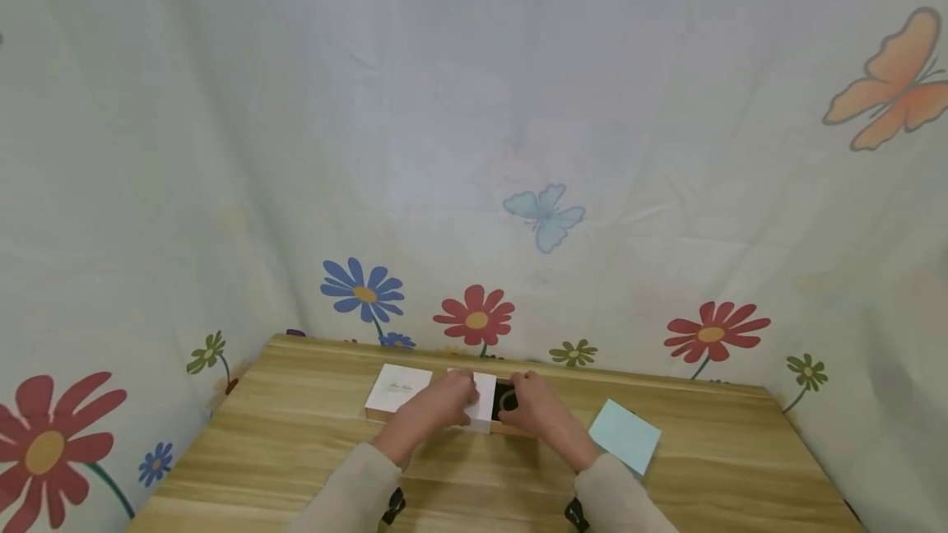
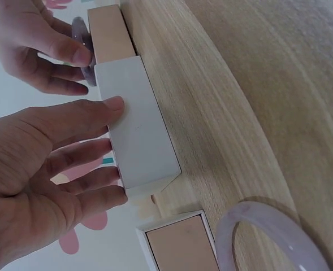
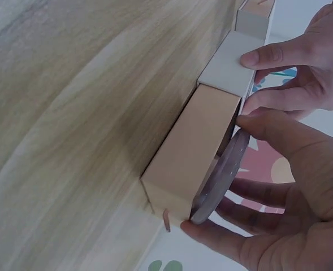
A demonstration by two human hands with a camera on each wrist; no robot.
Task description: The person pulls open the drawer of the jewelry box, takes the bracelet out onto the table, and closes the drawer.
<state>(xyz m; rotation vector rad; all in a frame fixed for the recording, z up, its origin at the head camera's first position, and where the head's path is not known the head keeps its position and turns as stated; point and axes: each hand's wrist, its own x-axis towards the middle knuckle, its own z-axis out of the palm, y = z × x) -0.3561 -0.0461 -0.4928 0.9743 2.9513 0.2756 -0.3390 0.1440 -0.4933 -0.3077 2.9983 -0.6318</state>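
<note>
A white box sleeve (image 1: 484, 401) lies on the table with its tan drawer (image 3: 189, 138) pulled out to the right. My left hand (image 1: 444, 397) grips the sleeve, thumb on the near side and fingers over the top. My right hand (image 1: 536, 401) pinches a greyish-purple bangle (image 3: 225, 175) between thumb and fingers. The bangle stands tilted at the drawer's open top, partly inside it. Dark lining shows within the drawer in the head view. A second, pale lavender bangle (image 2: 256, 210) lies on the wood in the left wrist view.
Another white-lidded box (image 1: 398, 389) sits left of the first one. At right is a pale blue square (image 1: 625, 436), lying flat. The wooden table (image 1: 711, 451) backs onto a flowered curtain (image 1: 444, 105).
</note>
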